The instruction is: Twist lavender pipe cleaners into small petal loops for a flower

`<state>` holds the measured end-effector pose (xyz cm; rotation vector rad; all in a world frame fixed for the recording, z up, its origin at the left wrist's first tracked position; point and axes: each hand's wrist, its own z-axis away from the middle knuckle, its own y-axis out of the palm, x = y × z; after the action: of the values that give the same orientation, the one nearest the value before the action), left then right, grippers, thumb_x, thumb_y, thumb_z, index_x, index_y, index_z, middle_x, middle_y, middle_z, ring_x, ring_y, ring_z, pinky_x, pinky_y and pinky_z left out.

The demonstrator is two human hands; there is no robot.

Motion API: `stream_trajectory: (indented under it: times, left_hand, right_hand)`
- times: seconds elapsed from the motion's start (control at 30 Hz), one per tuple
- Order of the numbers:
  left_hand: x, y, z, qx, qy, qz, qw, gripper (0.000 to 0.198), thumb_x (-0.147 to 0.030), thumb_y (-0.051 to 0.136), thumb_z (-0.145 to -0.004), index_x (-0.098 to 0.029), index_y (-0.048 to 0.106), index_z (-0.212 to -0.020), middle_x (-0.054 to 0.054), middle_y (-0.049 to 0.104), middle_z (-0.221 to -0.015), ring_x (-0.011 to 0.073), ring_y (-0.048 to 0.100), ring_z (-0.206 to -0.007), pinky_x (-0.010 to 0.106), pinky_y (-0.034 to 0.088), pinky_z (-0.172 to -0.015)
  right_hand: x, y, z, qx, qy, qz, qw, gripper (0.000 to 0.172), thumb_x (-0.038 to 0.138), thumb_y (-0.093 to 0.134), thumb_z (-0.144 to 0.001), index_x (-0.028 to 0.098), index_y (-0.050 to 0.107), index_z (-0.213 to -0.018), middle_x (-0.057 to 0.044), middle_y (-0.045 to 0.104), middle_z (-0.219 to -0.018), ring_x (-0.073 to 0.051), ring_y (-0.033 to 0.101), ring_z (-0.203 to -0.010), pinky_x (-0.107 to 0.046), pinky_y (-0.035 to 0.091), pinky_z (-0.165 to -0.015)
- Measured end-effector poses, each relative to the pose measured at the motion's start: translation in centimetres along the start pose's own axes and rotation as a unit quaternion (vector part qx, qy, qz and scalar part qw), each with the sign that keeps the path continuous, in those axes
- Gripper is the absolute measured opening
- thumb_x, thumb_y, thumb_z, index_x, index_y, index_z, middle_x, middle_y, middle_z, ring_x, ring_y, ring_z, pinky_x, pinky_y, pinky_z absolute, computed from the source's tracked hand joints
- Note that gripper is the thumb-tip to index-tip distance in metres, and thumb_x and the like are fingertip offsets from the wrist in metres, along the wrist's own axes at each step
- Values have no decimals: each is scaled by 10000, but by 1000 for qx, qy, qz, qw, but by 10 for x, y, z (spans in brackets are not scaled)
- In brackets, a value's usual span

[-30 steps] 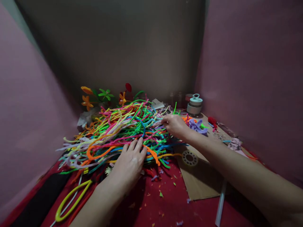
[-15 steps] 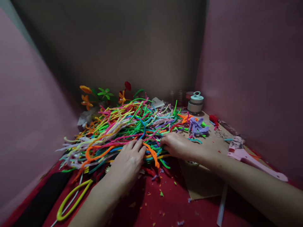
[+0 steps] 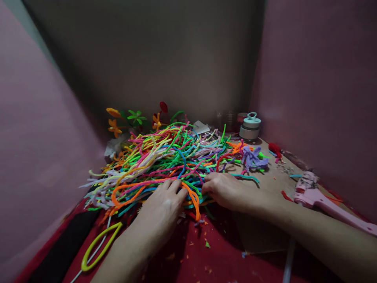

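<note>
Spread across the red counter (image 3: 218,259), between pink walls: a big tangled heap of pipe cleaners (image 3: 165,161) in many colours, lying in the middle and reaching back toward the far wall; resting flat on its near edge, the left hand (image 3: 163,204), fingers (image 3: 173,185) spread loosely over orange and blue strands, pinning rather than gripping; just beside it, touching the same near edge, the right hand (image 3: 228,190), fingers curled low into the strands, though impossible to tell whether closed on one. Best done, probably, by pressing the heap down with the left while drawing a single strand out slowly and level; snagging on crossed neighbours the likely trouble. Further right, a pink glue gun (image 3: 324,200) on brown cardboard (image 3: 277,173), well apart from the heap; behind, finished flowers (image 3: 129,118) and a small tape dispenser (image 3: 250,126); near left, a yellow-green loop (image 3: 98,245); a lilac twisted piece (image 3: 253,157); scattered clippings on the cloth.
</note>
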<state>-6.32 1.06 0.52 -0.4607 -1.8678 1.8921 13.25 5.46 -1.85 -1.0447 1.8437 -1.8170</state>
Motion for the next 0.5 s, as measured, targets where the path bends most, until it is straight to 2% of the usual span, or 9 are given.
stream_trajectory:
  times: [0.1, 0.17, 0.23, 0.3, 0.4, 0.5]
  left_hand:
    - [-2, 4, 0, -25, -19, 11, 999, 552, -54, 395, -752, -227, 361, -1275, 93, 391, -1304, 200, 445, -1111, 337, 380, -897]
    - [-3, 6, -1, -16, -17, 12, 1000, 620, -48, 384, -747, -240, 283, -1328, 92, 325, -1366, 201, 439, -1137, 328, 379, -902]
    - [-4, 6, -1, 16, -10, 6, 1000, 535, -74, 378, -764, -237, 371, -1274, 85, 422, -1284, 205, 486, -1067, 327, 396, -865]
    - [-6, 3, -1, 43, -15, -6, 999, 389, -104, 374, -779, -219, 499, -1129, 75, 530, -1097, 201, 531, -936, 322, 417, -792]
    - [-8, 0, 0, 56, -23, -33, 998, 262, -121, 373, -786, -203, 557, -953, 62, 545, -930, 190, 532, -797, 310, 419, -701]
    - [-9, 0, 1, 55, -16, -48, 997, 241, -115, 368, -790, -206, 556, -911, 62, 536, -906, 190, 522, -767, 313, 412, -668]
  right_hand:
    - [-1, 3, 1, 15, -14, -15, 1000, 198, 90, 503, -693, 190, 669, -734, -31, 596, -717, -93, 426, -573, -227, 210, -492]
    - [-2, 4, 3, 35, -31, -28, 999, 185, 109, 504, -713, 185, 671, -744, -33, 598, -729, -84, 411, -553, -225, 200, -478]
    - [-2, 4, 4, 50, -49, -36, 997, 181, 133, 501, -734, 187, 672, -755, -31, 600, -730, -80, 403, -540, -225, 190, -465]
    - [-3, 3, 6, 60, -50, -37, 996, 181, 150, 501, -741, 197, 674, -757, -22, 602, -708, -81, 399, -527, -224, 184, -454]
    - [-5, -1, 9, 76, -47, -59, 994, 193, 144, 508, -730, 216, 683, -768, -7, 615, -686, -85, 430, -535, -212, 221, -463]
    - [-9, -6, 10, 95, -42, -118, 988, 228, 130, 504, -718, 222, 696, -799, 1, 645, -701, -91, 498, -576, -198, 302, -518]
